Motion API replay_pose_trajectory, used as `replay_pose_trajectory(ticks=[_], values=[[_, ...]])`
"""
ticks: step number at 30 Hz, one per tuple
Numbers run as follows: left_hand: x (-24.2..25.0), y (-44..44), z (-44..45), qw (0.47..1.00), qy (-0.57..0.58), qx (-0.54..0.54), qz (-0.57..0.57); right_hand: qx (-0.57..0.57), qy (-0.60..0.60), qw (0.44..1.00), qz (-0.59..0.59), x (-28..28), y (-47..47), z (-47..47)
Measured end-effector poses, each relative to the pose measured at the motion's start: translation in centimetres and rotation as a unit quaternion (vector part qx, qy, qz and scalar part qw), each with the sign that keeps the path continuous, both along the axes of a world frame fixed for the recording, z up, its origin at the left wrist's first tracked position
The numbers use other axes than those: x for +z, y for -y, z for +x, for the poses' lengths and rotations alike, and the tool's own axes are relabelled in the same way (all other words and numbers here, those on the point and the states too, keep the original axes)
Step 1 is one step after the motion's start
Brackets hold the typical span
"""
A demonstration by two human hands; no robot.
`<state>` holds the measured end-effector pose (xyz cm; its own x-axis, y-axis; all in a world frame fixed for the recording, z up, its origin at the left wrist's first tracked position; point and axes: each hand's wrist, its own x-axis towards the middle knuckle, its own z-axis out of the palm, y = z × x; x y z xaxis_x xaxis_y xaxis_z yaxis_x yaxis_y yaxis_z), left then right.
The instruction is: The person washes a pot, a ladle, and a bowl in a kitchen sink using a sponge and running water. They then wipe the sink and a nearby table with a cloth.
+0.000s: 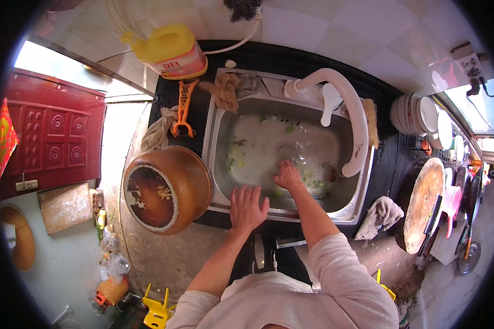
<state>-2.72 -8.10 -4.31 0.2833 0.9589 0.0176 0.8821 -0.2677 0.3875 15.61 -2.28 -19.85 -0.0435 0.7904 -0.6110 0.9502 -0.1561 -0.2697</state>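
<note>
A stainless steel sink [286, 214] holds cloudy water with green vegetable scraps [235, 156] floating in it. My right hand [289, 174] reaches into the water near the round drain [287, 150]. Its fingertips are blurred by the water, so whether they grip anything does not show. Over the sink's front left rim lies my left hand [247, 206], thumb apart and nothing in it; firm contact with the rim cannot be judged. A brownish lump [330, 172] shows at the right side of the basin. The white faucet [356, 111] arches above that side.
Left of the sink, a brown pot [195, 185] is tipped with its scorched base outward. Behind it are an orange peeler [184, 107], a cloth [159, 129] and a yellow detergent jug [175, 51]. A rag [380, 218], round chopping board [425, 205] and stacked bowls [424, 115] stand right.
</note>
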Motion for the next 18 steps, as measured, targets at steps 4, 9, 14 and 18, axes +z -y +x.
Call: replay_pose_trajectory(ticks=[4, 9, 14, 18], values=[[-0.1, 0.1, -0.1, 1.0, 0.0, -0.007, -0.006, -0.015, 0.006, 0.999, 0.028, 0.6, 0.1, -0.3], [-0.9, -1.1, 1.2, 0.995, -0.04, 0.003, -0.092, -0.03, -0.023, 0.998, -0.043, 1.5, -0.3, -0.1], [-4.3, -5.4, 4.3, 0.984, -0.074, -0.075, -0.145, -0.016, -0.018, 1.0, 0.006, 0.0, -0.4, -0.2], [-7.5, -8.5, 6.2, 0.963, -0.112, -0.1, -0.223, -0.029, -0.037, 0.994, 0.094, -1.4, 0.1, -0.4]])
